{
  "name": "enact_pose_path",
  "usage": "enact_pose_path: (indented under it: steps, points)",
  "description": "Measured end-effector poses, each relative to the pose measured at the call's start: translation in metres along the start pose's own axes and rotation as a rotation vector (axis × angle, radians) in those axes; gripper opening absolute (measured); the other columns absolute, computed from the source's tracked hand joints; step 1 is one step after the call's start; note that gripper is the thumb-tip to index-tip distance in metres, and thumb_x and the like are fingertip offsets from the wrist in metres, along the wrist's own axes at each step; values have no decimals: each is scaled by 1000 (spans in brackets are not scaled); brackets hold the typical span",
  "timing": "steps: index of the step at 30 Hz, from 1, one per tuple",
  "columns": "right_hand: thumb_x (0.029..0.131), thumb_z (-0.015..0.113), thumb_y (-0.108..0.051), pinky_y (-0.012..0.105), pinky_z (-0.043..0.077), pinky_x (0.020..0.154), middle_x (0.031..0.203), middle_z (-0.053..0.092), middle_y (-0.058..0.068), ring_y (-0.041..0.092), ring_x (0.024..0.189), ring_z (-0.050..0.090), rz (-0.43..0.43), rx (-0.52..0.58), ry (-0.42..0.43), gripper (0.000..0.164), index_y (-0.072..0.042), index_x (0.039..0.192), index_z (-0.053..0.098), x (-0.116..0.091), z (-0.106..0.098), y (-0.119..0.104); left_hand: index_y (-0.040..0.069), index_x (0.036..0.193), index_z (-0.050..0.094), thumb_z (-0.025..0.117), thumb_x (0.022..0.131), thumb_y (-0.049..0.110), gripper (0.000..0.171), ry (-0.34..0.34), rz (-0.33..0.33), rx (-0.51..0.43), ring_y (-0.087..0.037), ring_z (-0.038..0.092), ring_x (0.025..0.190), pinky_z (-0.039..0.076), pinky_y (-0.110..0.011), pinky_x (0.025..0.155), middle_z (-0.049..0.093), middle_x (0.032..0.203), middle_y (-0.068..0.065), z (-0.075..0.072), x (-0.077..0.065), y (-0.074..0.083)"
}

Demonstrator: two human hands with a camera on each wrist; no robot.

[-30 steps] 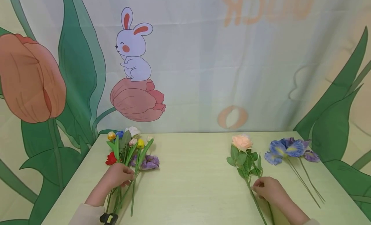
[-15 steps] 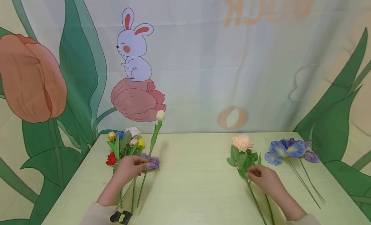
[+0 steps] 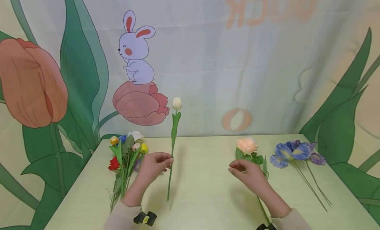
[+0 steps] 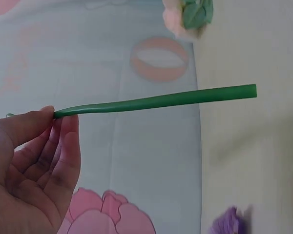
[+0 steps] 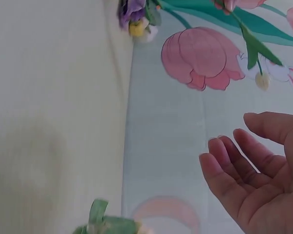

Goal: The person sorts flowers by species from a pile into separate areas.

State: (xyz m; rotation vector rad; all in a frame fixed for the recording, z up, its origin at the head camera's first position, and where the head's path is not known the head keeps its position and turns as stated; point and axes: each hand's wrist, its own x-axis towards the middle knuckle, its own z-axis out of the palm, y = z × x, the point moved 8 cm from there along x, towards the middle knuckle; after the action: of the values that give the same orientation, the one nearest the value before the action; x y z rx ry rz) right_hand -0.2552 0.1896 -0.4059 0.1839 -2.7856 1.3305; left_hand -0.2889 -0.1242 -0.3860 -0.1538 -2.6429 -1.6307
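Observation:
My left hand (image 3: pixel 154 165) pinches the green stem of a white tulip (image 3: pixel 176 103) between thumb and fingertips. The tulip stands nearly upright over the table, its bloom in front of the backdrop. In the left wrist view the lower stem (image 4: pixel 161 101) juts out past the fingers. My right hand (image 3: pixel 249 174) holds nothing; its fingers are loosely curved, thumb apart from them, as the right wrist view shows. It hovers over the leaves and stem of a peach rose (image 3: pixel 247 146), which lies on the table and is partly hidden behind it.
A pile of mixed flowers lies at the table's left, with a red flower (image 3: pixel 114 163), a yellow tulip (image 3: pixel 143 148) and a white bloom (image 3: pixel 136 135). Blue-purple irises (image 3: pixel 292 151) lie at the right. A printed fabric backdrop (image 3: pixel 202 75) hangs behind the table (image 3: pixel 202 190).
My left hand has drawn the white tulip out of the left pile, raised it upright and carried it right. My right hand has moved up and left from the rose's stem.

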Motion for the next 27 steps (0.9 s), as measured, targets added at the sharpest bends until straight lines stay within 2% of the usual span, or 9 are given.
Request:
enact_pose_path:
  steps: [4,8,15,20,27]
  points:
    - [97,69,-19,28,54,74,103,77,7,18,95,69,-19,54,27,18,-6,110,73,4,7,-17,-4,103,76,72,93,7,16,5,39,-62,-15,71,74,62,-31,69,77,89,-19,17,0,10]
    - [97,70,-17,28,53,75,104,77,10,19,95,70,-7,121,61,18,-5,110,73,8,12,-27,-4,101,76,72,92,5,13,10,41,-124,-15,71,74,62,-31,70,77,89,-19,30,1,14]
    - [97,69,-14,25,56,75,104,76,15,17,84,72,-9,252,50,18,-2,110,72,17,28,-42,-4,99,77,74,92,8,14,-10,36,-173,-17,72,76,62,-31,71,78,90,-20,52,-1,19]
    - [96,70,-14,26,58,77,105,76,14,15,84,72,-20,284,37,19,-3,111,73,22,38,-55,-3,99,78,76,91,11,17,-38,58,-184,-14,71,73,61,-30,70,78,90,-20,66,-3,23]
    - [95,71,-15,27,55,73,99,76,12,13,82,69,-31,254,48,19,-3,110,74,24,43,-66,-3,98,78,75,91,12,16,-75,73,-175,-16,73,74,60,-28,70,78,90,-20,77,-5,23]
